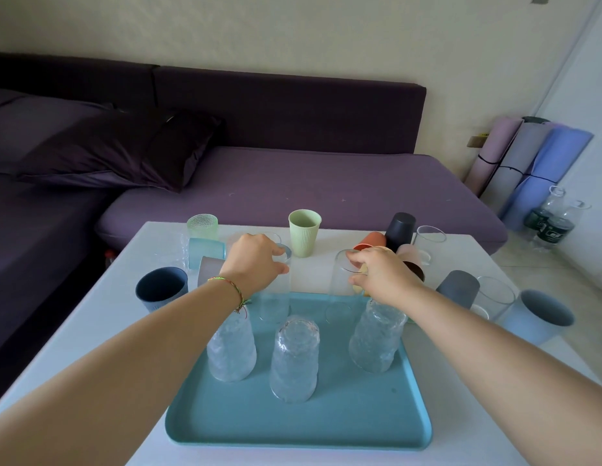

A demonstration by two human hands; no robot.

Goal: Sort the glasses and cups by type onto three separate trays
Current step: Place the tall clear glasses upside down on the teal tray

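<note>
While both arms reach forward over the white table (91,331), each hand holds one tall smooth glass at the far edge of the blue tray (343,418). Left hand (255,260): fingers curled down over the top of the left tall glass (274,304), gripping it from above. Right hand (380,274): thumb and fingertips pinch the rim of the right tall glass (341,287). The feet of both glasses sit over the tray's far strip; whether they touch it, I cannot tell. Three textured glasses stand in a row across the tray's middle, left (232,348), centre (294,361), right (376,341), apart from one another, the right one just beside the tray's right rim. The near half of the tray is bare. Beyond the tray's far edge the table is crowded: a green ribbed cup (304,232) stands between the two hands, a dark blue cup (161,290) stands near the table's left edge, and a grey cup (457,290), a clear glass (494,297) and a blue cup (541,317) cluster towards the right edge. Bare tabletop runs along the tray's left side.
</note>
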